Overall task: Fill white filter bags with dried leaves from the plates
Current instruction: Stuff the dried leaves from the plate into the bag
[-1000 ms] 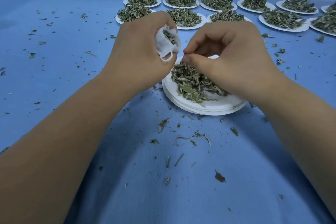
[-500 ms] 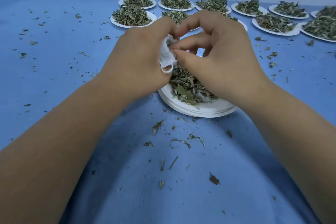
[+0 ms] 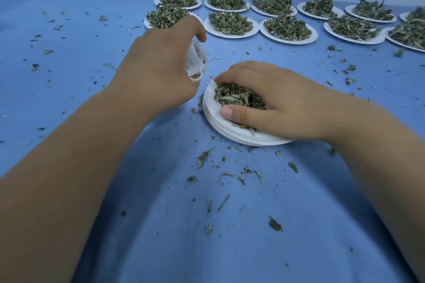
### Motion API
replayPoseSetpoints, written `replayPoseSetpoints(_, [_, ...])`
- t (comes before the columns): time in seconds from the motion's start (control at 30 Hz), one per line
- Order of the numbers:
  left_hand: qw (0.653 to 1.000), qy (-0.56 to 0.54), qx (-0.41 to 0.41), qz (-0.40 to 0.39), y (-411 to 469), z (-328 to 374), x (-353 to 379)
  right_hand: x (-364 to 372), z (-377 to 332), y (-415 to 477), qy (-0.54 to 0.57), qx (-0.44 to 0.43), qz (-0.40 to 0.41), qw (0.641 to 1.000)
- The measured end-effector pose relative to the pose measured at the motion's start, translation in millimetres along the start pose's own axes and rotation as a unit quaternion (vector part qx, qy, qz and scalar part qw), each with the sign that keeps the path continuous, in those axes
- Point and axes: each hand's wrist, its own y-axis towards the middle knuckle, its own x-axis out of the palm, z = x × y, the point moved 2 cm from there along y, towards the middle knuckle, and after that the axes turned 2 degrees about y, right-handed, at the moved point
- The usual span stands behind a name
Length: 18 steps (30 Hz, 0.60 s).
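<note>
My left hand [image 3: 158, 69] grips a small white filter bag [image 3: 196, 62], its mouth turned to the right with some green leaves showing inside. It hovers just left of a stack of white plates [image 3: 213, 119] at the middle of the blue table. On that stack lies a heap of dried leaves [image 3: 236, 96]. My right hand [image 3: 282, 101] lies over the heap, fingers and thumb curled round a clump of the leaves. The far side of the heap is hidden under this hand.
Several white plates heaped with dried leaves [image 3: 230, 23] stand in two rows at the back, from the middle to the right edge. Loose leaf bits [image 3: 203, 158] are scattered over the blue cloth [image 3: 69, 53], thickest in front of the plate stack.
My right hand has left the bag's mouth and dropped onto the leaf heap, closing on leaves. The left hand with the bag has shifted slightly left and away from the plate.
</note>
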Motion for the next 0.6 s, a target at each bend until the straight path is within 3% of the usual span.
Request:
replayPoseSetpoints(0.33, [0.997, -0.043, 0.045, -0.036, -4.7, 15.7, 6.2, -1.0, 0.8, 4.7, 0.045, -0.001, 0.081, 0.996])
replayPoseSetpoints(0.5, [0.995, 0.043, 0.064, -0.059, -4.4, 26.6, 1.7, -12.9, 10.9, -7.6, -0.038, 0.02, 0.015, 0.999])
replayPoseSetpoints(0.6, [0.99, 0.077, 0.064, -0.099, -5.4, 32.0, 5.4, -4.5, 13.5, -9.2, -0.008, 0.03, 0.006, 1.0])
